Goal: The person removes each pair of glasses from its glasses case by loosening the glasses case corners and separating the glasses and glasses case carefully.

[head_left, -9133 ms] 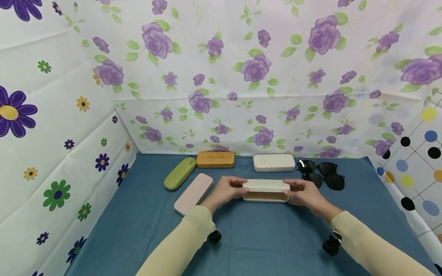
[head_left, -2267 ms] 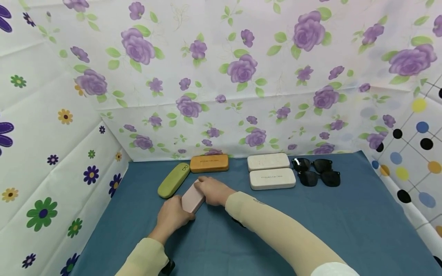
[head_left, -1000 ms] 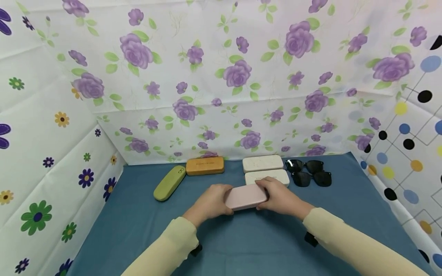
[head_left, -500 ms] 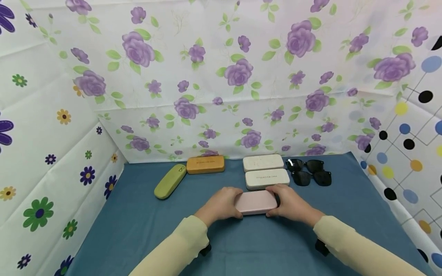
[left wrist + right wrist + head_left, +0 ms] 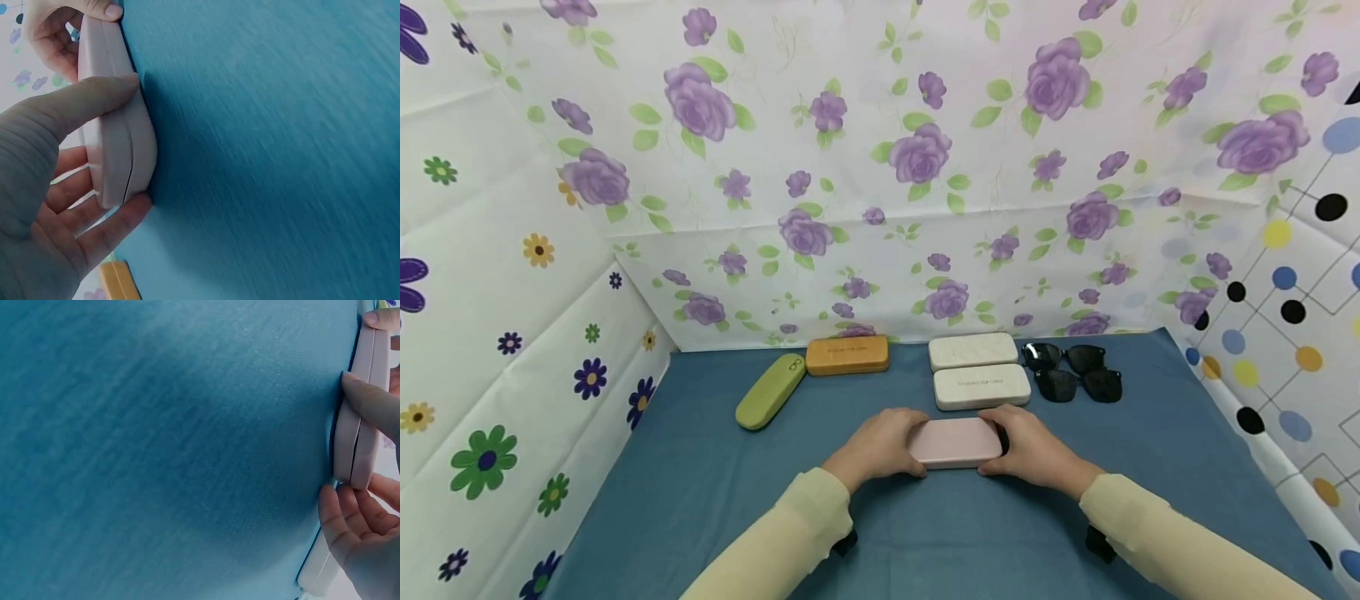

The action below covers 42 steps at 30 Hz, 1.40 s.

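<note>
A pink glasses case [image 5: 955, 442] lies closed on the blue cloth, its long side facing me. My left hand [image 5: 882, 448] grips its left end, thumb on the near side and fingers round the end and far side. At the other end my right hand [image 5: 1032, 447] holds it the same way. In the left wrist view the seam of the pink case [image 5: 119, 144] runs as a thin dark line along its side. Just behind it sits a white glasses case [image 5: 982, 387] with lettering, and a second white case [image 5: 973, 351] stands behind that one.
Two pairs of black sunglasses [image 5: 1078, 385] lie right of the white cases. At the back left are an orange glasses case [image 5: 847, 355] and a slanted green case [image 5: 771, 392]. Flowered sheets [image 5: 865, 167] hang behind and beside the blue cloth [image 5: 685, 467].
The pink case was picked up from the left by both hands, carried right, turned level and set down before the white cases. Earlier, the lettered white case was open, then shut and placed behind.
</note>
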Motion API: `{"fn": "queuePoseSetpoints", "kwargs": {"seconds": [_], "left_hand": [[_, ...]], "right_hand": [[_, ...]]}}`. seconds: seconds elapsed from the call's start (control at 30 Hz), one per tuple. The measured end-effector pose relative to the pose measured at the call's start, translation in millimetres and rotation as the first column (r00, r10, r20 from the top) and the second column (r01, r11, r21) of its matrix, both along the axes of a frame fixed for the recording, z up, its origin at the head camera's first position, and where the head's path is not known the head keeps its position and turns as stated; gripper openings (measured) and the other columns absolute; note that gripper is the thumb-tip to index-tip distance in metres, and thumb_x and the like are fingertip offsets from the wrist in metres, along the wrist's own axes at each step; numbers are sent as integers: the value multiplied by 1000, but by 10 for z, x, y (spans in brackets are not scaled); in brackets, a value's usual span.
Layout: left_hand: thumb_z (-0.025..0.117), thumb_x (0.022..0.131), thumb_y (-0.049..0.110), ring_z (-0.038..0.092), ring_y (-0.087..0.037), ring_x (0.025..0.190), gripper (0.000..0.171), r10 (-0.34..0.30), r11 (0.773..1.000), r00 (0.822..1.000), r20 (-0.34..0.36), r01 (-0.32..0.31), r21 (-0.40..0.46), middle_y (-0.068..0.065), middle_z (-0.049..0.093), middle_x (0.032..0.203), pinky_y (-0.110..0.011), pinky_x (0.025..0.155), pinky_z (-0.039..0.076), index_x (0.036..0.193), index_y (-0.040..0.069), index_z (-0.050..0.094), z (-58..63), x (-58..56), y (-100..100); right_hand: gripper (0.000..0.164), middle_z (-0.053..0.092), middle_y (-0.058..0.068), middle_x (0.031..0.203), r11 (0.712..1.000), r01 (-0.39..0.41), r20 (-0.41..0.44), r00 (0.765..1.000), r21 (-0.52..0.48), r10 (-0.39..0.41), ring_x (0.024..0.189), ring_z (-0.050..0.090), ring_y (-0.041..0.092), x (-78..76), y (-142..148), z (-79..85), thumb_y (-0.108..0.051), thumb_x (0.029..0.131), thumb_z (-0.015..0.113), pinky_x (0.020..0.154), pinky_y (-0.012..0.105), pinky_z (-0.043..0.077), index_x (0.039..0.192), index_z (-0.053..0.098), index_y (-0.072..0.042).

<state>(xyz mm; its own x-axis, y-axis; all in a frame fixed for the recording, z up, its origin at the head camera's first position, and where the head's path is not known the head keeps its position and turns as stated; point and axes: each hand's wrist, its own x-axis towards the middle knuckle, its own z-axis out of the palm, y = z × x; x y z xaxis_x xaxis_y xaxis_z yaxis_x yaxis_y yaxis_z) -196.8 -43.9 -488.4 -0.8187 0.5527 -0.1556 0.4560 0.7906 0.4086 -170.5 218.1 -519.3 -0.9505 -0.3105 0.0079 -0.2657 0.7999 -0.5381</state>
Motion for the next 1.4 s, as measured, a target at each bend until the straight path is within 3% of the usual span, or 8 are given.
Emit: {"fn": "queuePoseSetpoints", "kwargs": {"seconds": [0.2,0.37,0.73,1.07,1.4], "left_hand": [[86,65,34,53,-11,112,79,-4,994,999,48,-2,112,2,56,129,-33,91,48,134,18,51,-27,-2,-166],[85,67,32,53,-11,112,79,-21,986,998,58,11,169,1,55,129,-32,92,48,136,15,50,-47,8,-265],[84,68,34,55,-10,109,74,3,983,999,44,-11,182,3,57,125,-31,89,49,132,16,53,-103,14,-295],[83,67,41,56,-6,109,67,2,971,998,70,-19,239,9,59,124,-30,90,49,127,26,57,-148,-46,-367],[80,67,50,57,-3,108,70,-4,959,987,159,-42,281,9,59,125,-26,83,52,128,28,57,-156,-103,-396]], "right_hand": [[91,58,-6,121,998,22,36,999,-50,-20,105,57,8,32,37,-28,-46,61,85,86,35,51,138,47,-15],[88,60,-6,119,996,39,57,998,-85,-35,92,57,3,46,62,-30,-44,62,85,75,27,50,137,48,-17],[88,62,-5,113,994,51,51,998,-95,-47,80,55,4,69,54,-54,-45,62,84,65,22,47,137,49,-13],[88,64,-5,111,985,81,68,995,-150,-72,88,60,3,66,51,-49,-42,61,85,70,21,52,136,49,-14],[88,66,-6,108,978,83,82,994,-190,-68,90,62,2,75,67,-75,-36,61,87,72,22,54,137,49,-13]]}}
